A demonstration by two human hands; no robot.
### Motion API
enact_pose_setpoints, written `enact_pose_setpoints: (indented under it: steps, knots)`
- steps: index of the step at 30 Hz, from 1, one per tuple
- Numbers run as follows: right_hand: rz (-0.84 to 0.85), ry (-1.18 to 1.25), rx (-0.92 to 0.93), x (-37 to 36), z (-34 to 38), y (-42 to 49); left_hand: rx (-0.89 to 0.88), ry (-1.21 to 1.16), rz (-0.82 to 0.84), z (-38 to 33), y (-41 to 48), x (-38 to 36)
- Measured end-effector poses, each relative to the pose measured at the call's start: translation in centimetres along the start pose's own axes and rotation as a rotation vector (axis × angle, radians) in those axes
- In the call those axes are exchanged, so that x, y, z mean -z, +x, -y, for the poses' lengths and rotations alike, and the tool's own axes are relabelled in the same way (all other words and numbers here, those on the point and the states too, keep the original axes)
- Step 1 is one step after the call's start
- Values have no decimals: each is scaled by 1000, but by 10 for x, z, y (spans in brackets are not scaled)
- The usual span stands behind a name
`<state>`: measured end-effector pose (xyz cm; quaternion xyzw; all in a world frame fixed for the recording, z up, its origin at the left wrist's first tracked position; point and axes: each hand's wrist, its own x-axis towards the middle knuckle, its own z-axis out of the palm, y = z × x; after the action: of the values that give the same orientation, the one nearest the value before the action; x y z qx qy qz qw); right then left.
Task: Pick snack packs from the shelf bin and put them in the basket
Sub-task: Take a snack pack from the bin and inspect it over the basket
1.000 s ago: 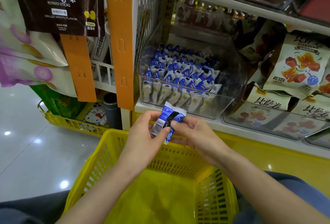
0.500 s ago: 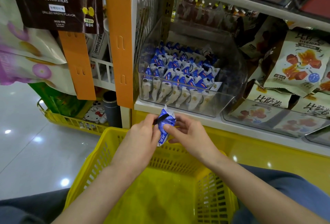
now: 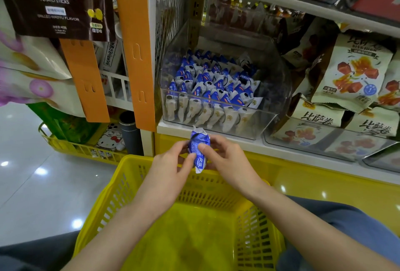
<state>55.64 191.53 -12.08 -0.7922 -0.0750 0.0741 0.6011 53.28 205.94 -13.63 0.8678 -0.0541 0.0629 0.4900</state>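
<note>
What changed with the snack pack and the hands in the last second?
The left hand and right hand turned the snack pack from tilted to nearly upright. Neither let go. It stays over the far rim of the basket; the shelf bin is unchanged.

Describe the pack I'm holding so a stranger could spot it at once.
Find the big yellow basket at the bottom. Just above its far rim, the left hand and right hand pinch one small blue-and-white pack between them. Unlike the matching packs standing in the clear bin above, it is alone, outside the bin.
</note>
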Motion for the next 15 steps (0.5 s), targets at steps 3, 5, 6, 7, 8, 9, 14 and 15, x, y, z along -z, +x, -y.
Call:
enact_pose_setpoints:
  steps: [3, 5, 6, 7, 8, 9, 14, 15]
  knots:
    - [-9, 1, -2, 0, -1, 0, 9, 3, 23, 1, 0, -2]
    - [-22, -5, 5, -1, -1, 0, 27, -55, 34, 0, 1, 0]
    - [-28, -21, 18, -1, -2, 0, 55, -133, 42, -2, 1, 0]
    - [-26, -41, 32, -1, -1, 1, 105, -238, 54, -3, 2, -1]
    - [-18, -57, 40, -1, -1, 1, 164, -355, 70, -4, 3, -1]
    - [-8, -67, 40, -1, 0, 1, 221, -460, 87, -6, 3, -2]
    - [-41, -270, 70, -3, 0, -1, 277, -628, 171, -7, 3, -4]
    - [-54, -307, 95, -4, 0, -2, 259, -581, 144, -8, 3, -4]
